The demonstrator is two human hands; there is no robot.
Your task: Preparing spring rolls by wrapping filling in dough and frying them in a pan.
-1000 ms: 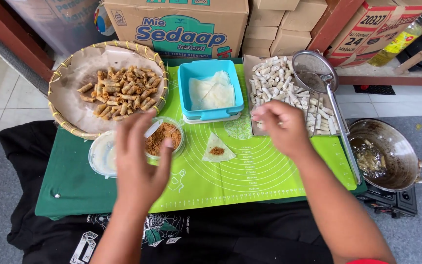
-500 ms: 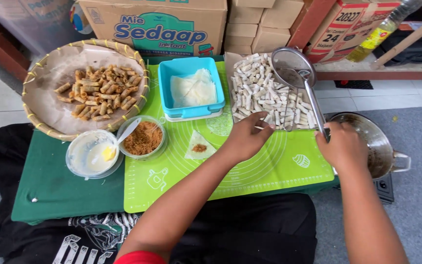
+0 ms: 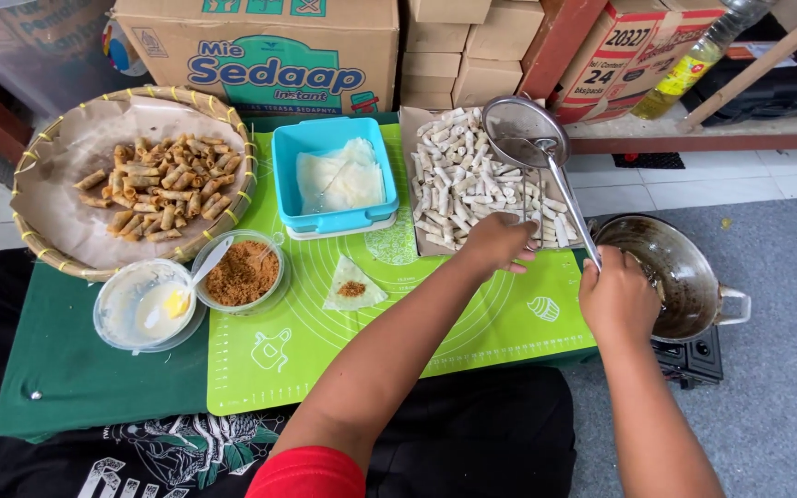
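- The woven tray [image 3: 39,242] sits at the table's [image 3: 66,378] far left, with fried rolls [image 3: 160,187] on it.
- Just before it stand two bowls side by side: the paste bowl [image 3: 113,318] left, the filling bowl [image 3: 274,286] right.
- The plastic box [image 3: 290,175] of wrappers [image 3: 341,180] lies behind the mat's [image 3: 417,323] middle.
- A filled wrapper [image 3: 351,284] lies on the mat.
- Uncooked rolls [image 3: 458,189] lie right of the box, under the skimmer [image 3: 525,134].
- The wok [image 3: 684,267] stands on a stove [image 3: 694,355], right of the table.
- Cardboard boxes [image 3: 260,46] stand behind.
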